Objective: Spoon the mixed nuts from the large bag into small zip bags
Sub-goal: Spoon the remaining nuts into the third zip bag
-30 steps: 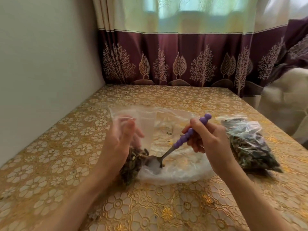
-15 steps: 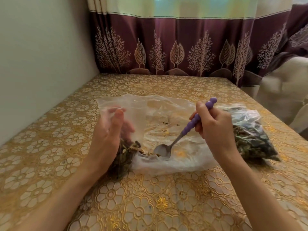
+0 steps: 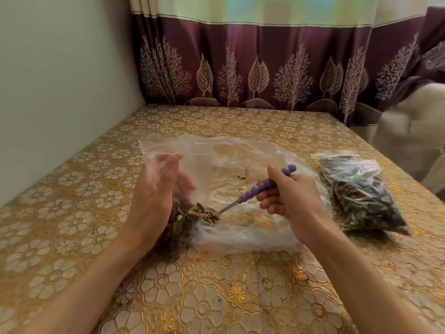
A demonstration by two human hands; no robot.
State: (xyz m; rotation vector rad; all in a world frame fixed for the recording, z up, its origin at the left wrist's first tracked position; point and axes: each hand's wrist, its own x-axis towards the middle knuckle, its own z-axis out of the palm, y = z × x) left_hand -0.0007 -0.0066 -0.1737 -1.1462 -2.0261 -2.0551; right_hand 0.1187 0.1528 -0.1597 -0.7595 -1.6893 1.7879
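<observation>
I'm looking down on the counter (image 3: 240, 297), gold with a flower pattern, wall on my left and a maroon curtain (image 3: 265, 75) with tree and leaf prints across the back. Centre of the counter, the big bag (image 3: 252, 227) lies slumped and nearly flat, clear plastic, only crumbs showing through its upper part. Off to the right, well apart from it, a filled bag (image 3: 363, 194) lies on its side, dark with nuts. My left hand (image 3: 156, 201) holds the small bag (image 3: 178, 165) upright at the big bag's left edge, fingers (image 3: 186, 183) curled around it and seen through the plastic, thumb up along the near side; nuts (image 3: 178, 222) sit piled in its bottom. My right hand (image 3: 289, 196) grips the spoon (image 3: 255, 189) by its purple beaded handle, fingers wrapped tight, thumb pressed on top. The spoon slants down to the left, its metal bowl low by the small bag's lower side, and a walnut piece (image 3: 212, 216) rests in it, just beside the nuts already bagged.
</observation>
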